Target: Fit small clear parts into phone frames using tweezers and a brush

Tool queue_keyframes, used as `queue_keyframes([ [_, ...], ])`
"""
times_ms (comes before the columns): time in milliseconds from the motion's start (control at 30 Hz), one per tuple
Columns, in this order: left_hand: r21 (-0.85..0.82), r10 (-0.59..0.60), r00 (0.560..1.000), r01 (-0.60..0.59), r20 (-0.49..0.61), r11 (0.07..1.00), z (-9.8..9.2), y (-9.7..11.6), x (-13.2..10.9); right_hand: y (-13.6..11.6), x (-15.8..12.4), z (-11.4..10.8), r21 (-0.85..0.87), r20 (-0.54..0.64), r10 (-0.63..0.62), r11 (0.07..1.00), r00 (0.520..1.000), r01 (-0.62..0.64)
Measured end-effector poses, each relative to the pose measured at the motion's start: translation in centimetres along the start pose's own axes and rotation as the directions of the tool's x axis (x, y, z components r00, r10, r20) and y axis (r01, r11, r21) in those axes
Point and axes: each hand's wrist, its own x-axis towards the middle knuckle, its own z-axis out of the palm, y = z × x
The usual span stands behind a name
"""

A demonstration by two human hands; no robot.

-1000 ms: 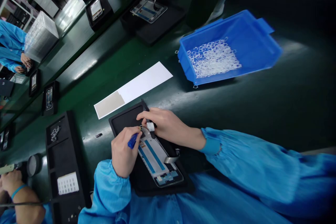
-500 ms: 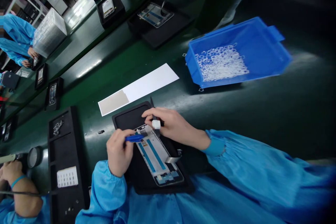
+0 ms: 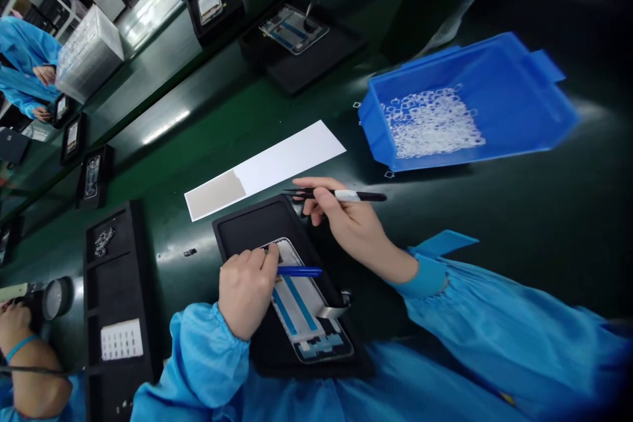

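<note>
Left hand: I have it closed on a blue stick, its fingers over the far end of the phone frame; whether they touch the frame, I can't tell.
Right hand: I see it clamped on black tweezers, points turned left, near the far right corner of the black tray.
Phone frame: lying in the black tray, blue strips upward, a silvery ribbon at its right edge.
Paper strip: on the green table, just beyond the tray.
Blue bin: right of the paper, white loops inside.
</note>
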Motion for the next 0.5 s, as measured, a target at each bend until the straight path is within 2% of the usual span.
queue_keyframes([
  [133,-0.033,0.043,0.996,-0.04,0.08,0.999,-0.6,-0.2,0.6,-0.1,1.0,-0.1,0.04,-0.026,0.043,0.998,0.999,-0.042],
  [233,-0.106,0.006,0.994,0.006,0.113,0.994,-0.2,-1.5,0.8,-0.5,2.2,-0.2,-0.005,-0.028,0.016,1.0,0.999,-0.017],
  [333,-0.105,-0.143,0.985,0.153,0.101,0.983,0.6,-3.9,2.0,-0.9,4.1,0.4,-0.086,0.012,0.008,0.996,1.0,-0.007],
  [433,-0.094,-0.321,0.945,0.326,0.062,0.941,1.3,-6.3,4.3,-1.0,6.4,1.9,-0.111,0.055,0.032,0.993,0.998,-0.026],
  [500,-0.105,-0.37,0.926,0.376,0.071,0.921,1.5,-7.2,5.6,-1.0,7.8,3.2,-0.089,0.066,0.043,0.995,0.997,-0.037],
])
